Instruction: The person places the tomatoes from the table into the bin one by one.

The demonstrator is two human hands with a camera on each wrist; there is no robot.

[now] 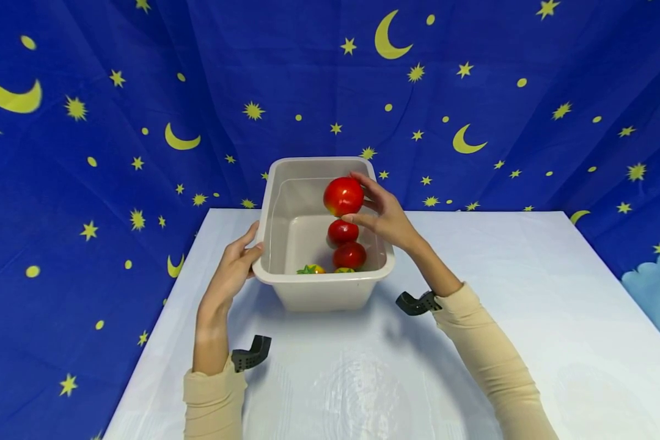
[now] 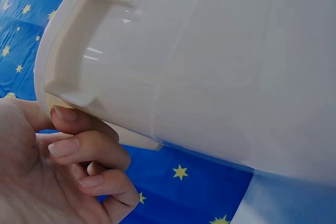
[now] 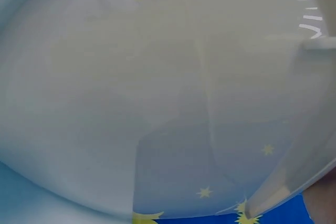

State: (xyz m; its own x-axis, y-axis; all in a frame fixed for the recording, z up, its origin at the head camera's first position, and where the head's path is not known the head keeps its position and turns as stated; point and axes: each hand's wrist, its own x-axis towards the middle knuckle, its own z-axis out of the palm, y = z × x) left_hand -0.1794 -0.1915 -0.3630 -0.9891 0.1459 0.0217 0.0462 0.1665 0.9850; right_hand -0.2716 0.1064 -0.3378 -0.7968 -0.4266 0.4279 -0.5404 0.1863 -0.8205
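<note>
A beige plastic tub [image 1: 319, 292] stands on the white table [image 1: 528, 342]. My right hand [image 1: 382, 211] holds a red tomato [image 1: 343, 196] above the tub's opening, fingers curled round it. Two more red tomatoes [image 1: 343, 232] [image 1: 349, 255] lie inside, with a yellow-green fruit [image 1: 311, 269] at the near wall. My left hand [image 1: 236, 266] grips the tub's left rim. In the left wrist view its fingers [image 2: 79, 148] curl under the tub's lip [image 2: 63, 93]. The right wrist view shows only the tub's translucent wall [image 3: 157, 93].
A blue cloth with yellow moons and stars [image 1: 88, 122] hangs behind and to the left of the table. The table's left edge runs close to my left forearm. Bare tabletop lies to the right of the tub.
</note>
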